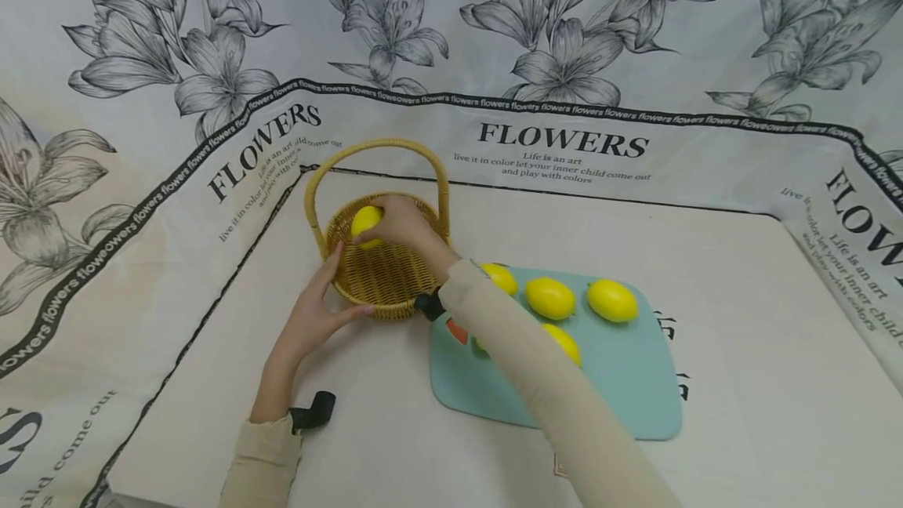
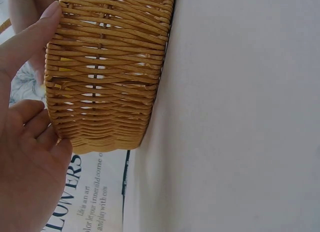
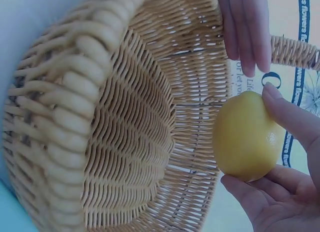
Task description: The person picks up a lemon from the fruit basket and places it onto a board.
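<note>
A yellow lemon (image 1: 365,227) is pinched between the thumb and fingers of my right hand (image 1: 405,222), over the far left part of a round wicker basket (image 1: 384,277). The right wrist view shows this lemon (image 3: 247,137) at the basket's rim, with the woven bottom (image 3: 135,142) bare beside it. My left hand (image 1: 313,320) holds the basket's near left side. In the left wrist view, its thumb and curled fingers are at the rim of the basket (image 2: 110,67). The basket stands upright with its arched handle (image 1: 381,143) raised.
Right of the basket lies a light teal board (image 1: 621,382) bearing several lemons (image 1: 550,299), some partly behind my right sleeve (image 1: 522,359). A small orange-red patch (image 1: 457,331) shows at its left. Flower-printed cloth (image 1: 564,61) rises behind the white table surface (image 1: 395,429).
</note>
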